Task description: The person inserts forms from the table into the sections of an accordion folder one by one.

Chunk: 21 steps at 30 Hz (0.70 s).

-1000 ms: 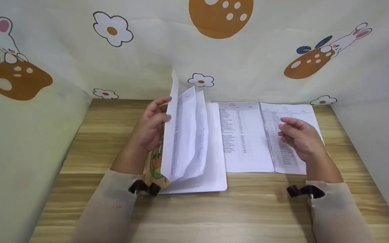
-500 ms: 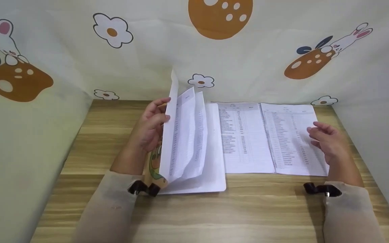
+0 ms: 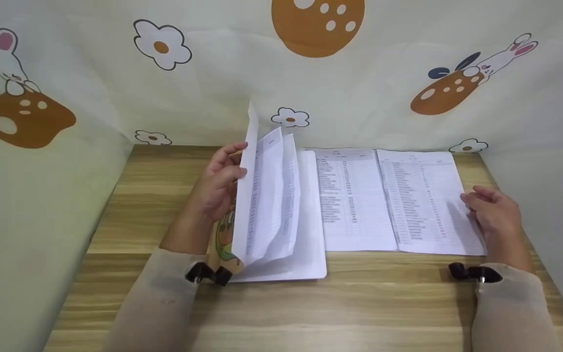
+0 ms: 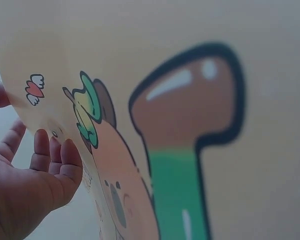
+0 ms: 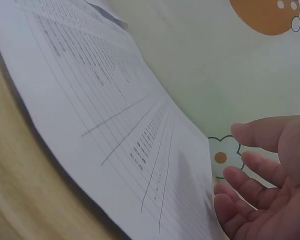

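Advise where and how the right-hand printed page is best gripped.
Probably the right-hand page is best pinched at its right edge, coming from the right with the right hand, thumb above, fingers beneath: it lies spread on the table with that edge free, while its left edge borders the neighbouring page.

two pale beige sleeves (image 3: 149,303), each bearing a small black angular device (image 3: 208,273)
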### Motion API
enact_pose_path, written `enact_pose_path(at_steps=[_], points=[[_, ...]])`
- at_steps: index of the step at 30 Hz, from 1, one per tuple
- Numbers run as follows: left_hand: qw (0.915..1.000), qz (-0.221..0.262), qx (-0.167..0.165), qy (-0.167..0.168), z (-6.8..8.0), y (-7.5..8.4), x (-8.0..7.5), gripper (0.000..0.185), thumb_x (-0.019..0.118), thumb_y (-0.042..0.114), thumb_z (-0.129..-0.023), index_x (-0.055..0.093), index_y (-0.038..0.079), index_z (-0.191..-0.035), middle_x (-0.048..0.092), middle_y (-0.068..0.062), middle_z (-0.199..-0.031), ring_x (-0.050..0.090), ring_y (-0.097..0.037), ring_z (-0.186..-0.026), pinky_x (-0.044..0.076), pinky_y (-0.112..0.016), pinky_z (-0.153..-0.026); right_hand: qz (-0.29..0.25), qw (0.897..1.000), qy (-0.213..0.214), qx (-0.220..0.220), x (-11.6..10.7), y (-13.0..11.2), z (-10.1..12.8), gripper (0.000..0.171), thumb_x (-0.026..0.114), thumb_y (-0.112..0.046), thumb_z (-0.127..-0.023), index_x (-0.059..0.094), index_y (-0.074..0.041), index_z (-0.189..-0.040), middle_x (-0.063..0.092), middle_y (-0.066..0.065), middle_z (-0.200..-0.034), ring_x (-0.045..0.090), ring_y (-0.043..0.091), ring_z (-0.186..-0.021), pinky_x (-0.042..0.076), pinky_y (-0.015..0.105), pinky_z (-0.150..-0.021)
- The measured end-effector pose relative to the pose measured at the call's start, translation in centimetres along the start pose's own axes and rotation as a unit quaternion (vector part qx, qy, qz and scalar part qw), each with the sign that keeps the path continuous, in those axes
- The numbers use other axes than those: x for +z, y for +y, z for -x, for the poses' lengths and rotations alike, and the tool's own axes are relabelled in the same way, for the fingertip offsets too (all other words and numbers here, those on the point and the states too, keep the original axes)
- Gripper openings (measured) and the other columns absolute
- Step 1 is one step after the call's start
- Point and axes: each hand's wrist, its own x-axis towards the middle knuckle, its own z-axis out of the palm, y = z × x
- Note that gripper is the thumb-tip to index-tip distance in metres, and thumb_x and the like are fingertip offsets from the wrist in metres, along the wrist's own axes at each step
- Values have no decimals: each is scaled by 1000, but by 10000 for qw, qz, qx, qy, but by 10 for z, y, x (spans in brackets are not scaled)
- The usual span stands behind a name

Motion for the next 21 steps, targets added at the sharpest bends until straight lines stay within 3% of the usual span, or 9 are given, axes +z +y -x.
enact_pose_path(at_steps=[4, 7, 10, 13, 21], points=[[10000, -47, -3, -29, 0, -1, -1, 50, 53, -4, -93, 61, 19, -137, 57, -10, -126, 58, -36, -119, 59, -37, -85, 435, 9990, 87, -88, -5, 5, -5, 76, 87, -21, -89, 52, -17, -157, 62, -20, -101, 58, 3, -97, 54, 14, -77], [10000, -66, -21, -59, 0, -1, -1, 51, 53, -3, -93, 59, 18, -139, 56, -10, -128, 58, -38, -120, 60, -39, -86, 1168, 9930, 25, -177, -6, 10, -9, 83, 85, -29, -92, 44, -16, -163, 65, -7, -127, 58, 6, -114, 50, 14, -89], [9999, -55, -43, -78, 0, -1, -1, 51, 53, -3, -94, 58, 18, -141, 56, -11, -129, 58, -39, -121, 60, -40, -87, 1815, 9830, -74, -281, -4, 13, -12, 87, 81, -33, -95, 36, -15, -167, 53, 9, -161, 54, 20, -139, 48, 27, -108], [9999, -47, -53, -93, 0, -1, -1, 51, 53, -3, -94, 58, 18, -141, 56, -10, -129, 58, -39, -121, 60, -40, -88, 2157, 9754, -112, -431, -1, 16, -14, 87, 81, -26, -95, 35, -13, -167, 41, 15, -171, 45, 31, -151, 44, 38, -117], [9999, 57, -29, -107, 1, -1, 1, 49, 53, -4, -93, 61, 20, -136, 56, -11, -127, 58, -36, -119, 59, -38, -88, 2636, 9614, -8, -793, 3, 19, -15, 77, 79, -17, -92, 46, -3, -160, 52, 22, -160, 56, 23, -129, 43, 19, -87]])
